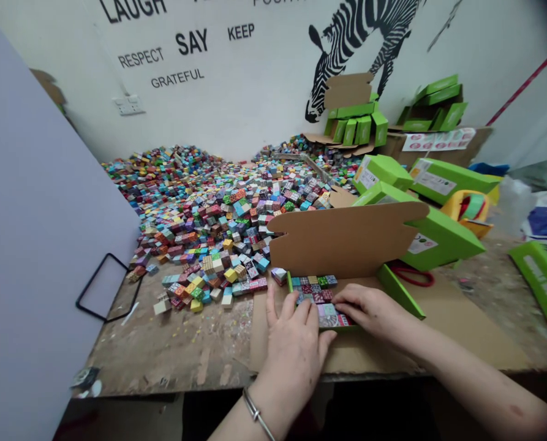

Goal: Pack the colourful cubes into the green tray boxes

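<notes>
An open green cardboard box [400, 291] lies on a flat sheet of cardboard, its brown lid [347, 239] standing up at the back. Rows of small patterned blocks [316, 289] fill its left part; bare brown bottom shows to their right. My left hand [291, 334] rests over the box's near left corner, fingers spread, some fingertips on the blocks. At the right end of the nearest rows, my right hand [369, 311] has its fingers bent together against a patterned block [343, 320]. That hand's fingertips partly cover the block.
A large heap of loose patterned blocks [236, 214] spreads over the table to the wall. Green boxes [457, 177] are stacked behind and to the right, near a yellow tape dispenser [466, 207]. A red ring [413, 275] lies beside the box. A black wire frame [105, 315] leans at left.
</notes>
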The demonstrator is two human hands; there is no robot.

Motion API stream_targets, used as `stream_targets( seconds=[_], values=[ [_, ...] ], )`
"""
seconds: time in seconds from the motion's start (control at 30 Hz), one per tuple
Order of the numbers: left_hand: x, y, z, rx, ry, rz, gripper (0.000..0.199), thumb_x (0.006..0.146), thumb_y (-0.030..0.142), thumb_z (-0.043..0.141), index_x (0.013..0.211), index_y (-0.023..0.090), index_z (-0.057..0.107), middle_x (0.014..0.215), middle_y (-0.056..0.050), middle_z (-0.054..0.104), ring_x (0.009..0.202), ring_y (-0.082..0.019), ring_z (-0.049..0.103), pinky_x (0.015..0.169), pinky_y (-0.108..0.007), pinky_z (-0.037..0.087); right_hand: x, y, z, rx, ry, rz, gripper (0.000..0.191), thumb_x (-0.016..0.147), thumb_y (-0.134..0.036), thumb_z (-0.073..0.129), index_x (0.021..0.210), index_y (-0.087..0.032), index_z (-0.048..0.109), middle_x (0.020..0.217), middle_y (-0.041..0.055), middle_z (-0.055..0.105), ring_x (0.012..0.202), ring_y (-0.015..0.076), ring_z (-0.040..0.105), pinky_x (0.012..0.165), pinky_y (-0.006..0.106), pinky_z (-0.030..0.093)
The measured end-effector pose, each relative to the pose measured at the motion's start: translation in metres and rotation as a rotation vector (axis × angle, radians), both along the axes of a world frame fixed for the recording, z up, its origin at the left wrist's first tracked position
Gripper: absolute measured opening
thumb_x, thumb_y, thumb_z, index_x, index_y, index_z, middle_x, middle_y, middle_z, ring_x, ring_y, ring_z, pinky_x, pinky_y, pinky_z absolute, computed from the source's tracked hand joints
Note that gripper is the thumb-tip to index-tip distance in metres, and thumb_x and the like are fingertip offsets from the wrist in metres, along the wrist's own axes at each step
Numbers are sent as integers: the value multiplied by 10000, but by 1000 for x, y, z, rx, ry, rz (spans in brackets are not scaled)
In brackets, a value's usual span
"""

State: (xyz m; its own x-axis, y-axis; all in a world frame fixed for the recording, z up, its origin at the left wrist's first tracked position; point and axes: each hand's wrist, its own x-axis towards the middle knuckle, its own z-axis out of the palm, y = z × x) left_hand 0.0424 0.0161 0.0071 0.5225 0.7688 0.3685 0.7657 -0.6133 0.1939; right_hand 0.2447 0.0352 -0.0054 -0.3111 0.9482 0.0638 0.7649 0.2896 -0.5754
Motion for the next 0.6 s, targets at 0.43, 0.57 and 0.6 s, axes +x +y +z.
stream_targets(
  seconds=[0.43, 0.57, 0.6],
  values=[
    [-6, 0, -10, -9, 11, -52, 378, 873, 460, 539, 1192, 261, 575, 1227, 2, 624, 1203, -299, 467, 1118, -623, 138, -5, -7, -1, -24, -31, -78, 239, 893, -292, 378, 805, -201, 581, 800, 56, 627, 738, 187, 576, 686, 317, 450],
    [-1, 5, -3, -6, 35, -59, 495, 863, 491, 539, 1268, 206, 522, 1305, -42, 571, 1240, -305, 444, 1131, -616, 119, 3, 4, -3, 30, 2, -112, 224, 879, -270, 384, 871, -199, 597, 872, 71, 633, 798, 190, 592, 744, 328, 473],
    [1, 7, -3, -1, 45, -68, 533, 862, 500, 536, 1292, 186, 500, 1339, -58, 541, 1262, -306, 425, 1136, -607, 126, 4, 9, -3, 76, 7, -124, 236, 874, -253, 384, 921, -195, 608, 914, 82, 629, 836, 192, 595, 783, 335, 474]
  ],
)
